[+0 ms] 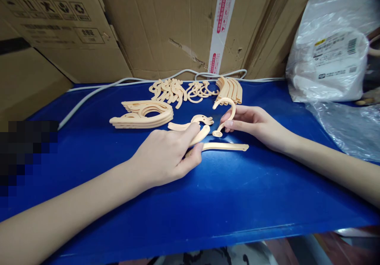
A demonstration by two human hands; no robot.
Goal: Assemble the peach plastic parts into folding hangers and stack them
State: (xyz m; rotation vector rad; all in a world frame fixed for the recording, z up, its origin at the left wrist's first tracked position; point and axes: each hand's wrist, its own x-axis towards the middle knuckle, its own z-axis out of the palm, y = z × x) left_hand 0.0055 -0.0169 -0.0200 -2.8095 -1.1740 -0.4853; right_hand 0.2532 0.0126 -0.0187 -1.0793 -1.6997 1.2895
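Observation:
My left hand (169,150) is closed on a cream plastic hanger arm (204,134), whose rounded end sticks out past the fingers. A second, longer arm piece (227,146) extends right from beneath the thumb; whether it is gripped too or lies on the table I cannot tell. Between finger and thumb, my right hand (249,124) pinches a cream hanger hook (233,108), held upright with its round flat base (217,133) at the bottom. Just behind my left hand lie a curved piece (178,126) and a round-ended piece with small holes (202,119).
On the blue table (208,205) sit stacked hanger bodies (142,118) at left. Behind are heaps of curved pieces (168,91), loose hooks (196,91) and stacked arms (230,89). A white cable (118,81) runs before cardboard boxes (166,27). Plastic bags (329,59) stand right.

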